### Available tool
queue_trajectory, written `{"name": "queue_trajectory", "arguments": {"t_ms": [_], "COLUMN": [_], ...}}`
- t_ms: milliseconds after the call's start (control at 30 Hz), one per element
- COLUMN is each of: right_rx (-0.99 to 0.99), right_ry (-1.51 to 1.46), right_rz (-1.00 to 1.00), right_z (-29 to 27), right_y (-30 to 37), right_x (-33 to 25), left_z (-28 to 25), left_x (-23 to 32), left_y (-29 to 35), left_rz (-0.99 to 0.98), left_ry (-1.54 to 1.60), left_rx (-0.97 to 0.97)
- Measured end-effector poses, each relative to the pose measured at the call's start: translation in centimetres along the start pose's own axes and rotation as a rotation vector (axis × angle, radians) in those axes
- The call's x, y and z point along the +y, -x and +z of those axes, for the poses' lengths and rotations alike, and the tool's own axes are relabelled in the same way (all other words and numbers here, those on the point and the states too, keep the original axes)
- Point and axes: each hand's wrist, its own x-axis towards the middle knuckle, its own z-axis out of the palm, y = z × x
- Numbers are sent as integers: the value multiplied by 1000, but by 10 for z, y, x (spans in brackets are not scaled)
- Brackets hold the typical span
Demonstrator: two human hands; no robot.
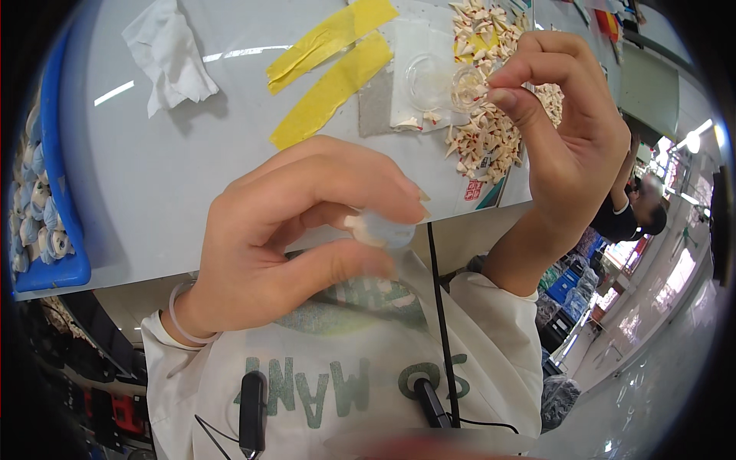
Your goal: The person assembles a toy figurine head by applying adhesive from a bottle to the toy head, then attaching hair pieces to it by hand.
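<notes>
My left hand (295,222) is closed on a small pale blue and cream toy piece (387,230), held between thumb and fingers in front of my chest. The piece is blurred and partly covered by the fingers. Over at the right, my right hand (571,115) has thumb and forefinger pinched together beside a small round clear dish (466,89); whatever lies between the fingertips is too small to make out. Behind those fingers spreads a pile of small pointed cream pieces with red marks (487,142). Another round clear dish (426,80) sits on a white pad.
A blue tray (73,261) of pale blue and white toy heads stands at the left edge. Yellow tape strips (333,88) and a crumpled white cloth (169,57) lie on the grey table (153,192). Another person (629,215) is at the far right.
</notes>
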Motion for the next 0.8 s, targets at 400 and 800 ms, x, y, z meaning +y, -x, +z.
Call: {"name": "queue_trajectory", "arguments": {"t_ms": [400,800], "right_rx": [-24,117], "right_ry": [151,-499], "right_rz": [12,24], "right_z": [3,4], "right_y": [-6,27], "right_x": [-7,-20], "left_z": [-5,-1], "left_x": [-1,-9], "left_y": [-1,2], "left_rz": [78,198], "left_ry": [-27,-30], "left_rx": [-82,74]}}
